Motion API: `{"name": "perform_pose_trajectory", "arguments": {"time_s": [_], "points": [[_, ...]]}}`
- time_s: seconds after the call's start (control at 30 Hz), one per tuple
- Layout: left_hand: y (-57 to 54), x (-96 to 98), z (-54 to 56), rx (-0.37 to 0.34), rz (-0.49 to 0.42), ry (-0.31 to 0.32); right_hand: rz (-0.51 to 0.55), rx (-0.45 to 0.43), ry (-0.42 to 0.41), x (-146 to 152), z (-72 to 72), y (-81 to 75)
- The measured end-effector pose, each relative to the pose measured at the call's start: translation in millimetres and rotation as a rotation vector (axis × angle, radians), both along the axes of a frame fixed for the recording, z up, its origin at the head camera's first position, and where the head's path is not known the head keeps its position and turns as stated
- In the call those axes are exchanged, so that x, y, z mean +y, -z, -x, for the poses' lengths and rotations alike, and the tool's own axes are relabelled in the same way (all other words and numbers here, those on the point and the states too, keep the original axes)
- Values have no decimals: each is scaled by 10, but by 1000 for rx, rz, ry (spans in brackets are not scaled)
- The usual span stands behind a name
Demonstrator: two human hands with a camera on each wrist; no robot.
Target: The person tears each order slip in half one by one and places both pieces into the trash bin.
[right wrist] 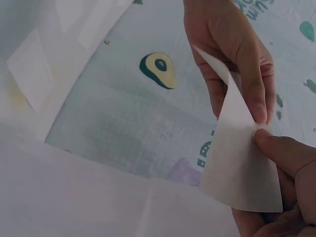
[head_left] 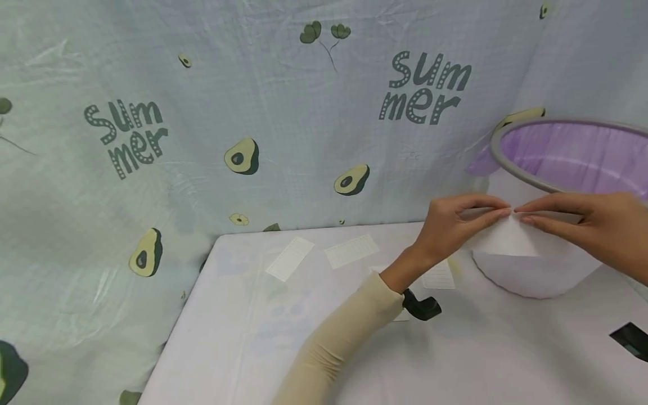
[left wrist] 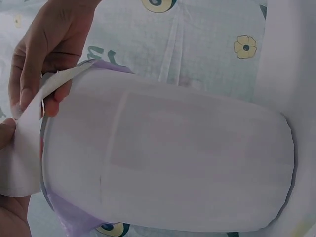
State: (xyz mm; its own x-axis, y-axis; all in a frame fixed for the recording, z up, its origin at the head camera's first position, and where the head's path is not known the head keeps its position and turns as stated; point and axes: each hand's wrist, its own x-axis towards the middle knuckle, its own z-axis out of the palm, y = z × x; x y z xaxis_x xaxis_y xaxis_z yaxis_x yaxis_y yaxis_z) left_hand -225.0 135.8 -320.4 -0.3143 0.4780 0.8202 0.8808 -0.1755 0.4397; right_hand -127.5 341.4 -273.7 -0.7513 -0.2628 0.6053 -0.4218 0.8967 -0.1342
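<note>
A small white piece of paper (head_left: pixel 508 239) hangs between the two hands in front of the bin, its upper edge pinched. My left hand (head_left: pixel 448 225) pinches it between thumb and fingertips from the left. From the right, my right hand (head_left: pixel 587 219) pinches the same edge, and the fingertips of both hands nearly meet. In the right wrist view the paper (right wrist: pixel 242 163) looks blank and bends near the top. Behind and below the hands stands a white bin (head_left: pixel 531 275) with a grey rim and a purple bag (head_left: pixel 587 149) lining it.
Several white lined cards lie on the white table (head_left: pixel 243 337), among them one card (head_left: pixel 290 259) at the back left and another card (head_left: pixel 351 251) beside it. A curtain (head_left: pixel 293 112) printed with avocados hangs behind. One black strap (head_left: pixel 422 306) shows by the left wrist.
</note>
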Motion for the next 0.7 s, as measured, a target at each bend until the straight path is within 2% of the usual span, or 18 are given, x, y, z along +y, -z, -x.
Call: {"name": "perform_pose_trajectory", "arguments": {"time_s": [0.1,0.23,0.4,0.53,0.6,0.7], "points": [[50,44,41,-4,8,49,-18,10,-4,21,-26,-22],[36,60,39,-36,20,100,6,28,-37,64,-29,-43],[-76,57,23,-85,71,121,110,-16,-101,133,-5,-97],[-250,21,-48,-139,112,146,231,-84,-135,165,12,-149],[-299,30,-42,-138,123,155,283,-99,-172,184,24,-171],[-349,62,-16,-115,161,127,349,-111,-268,227,53,-196]]}}
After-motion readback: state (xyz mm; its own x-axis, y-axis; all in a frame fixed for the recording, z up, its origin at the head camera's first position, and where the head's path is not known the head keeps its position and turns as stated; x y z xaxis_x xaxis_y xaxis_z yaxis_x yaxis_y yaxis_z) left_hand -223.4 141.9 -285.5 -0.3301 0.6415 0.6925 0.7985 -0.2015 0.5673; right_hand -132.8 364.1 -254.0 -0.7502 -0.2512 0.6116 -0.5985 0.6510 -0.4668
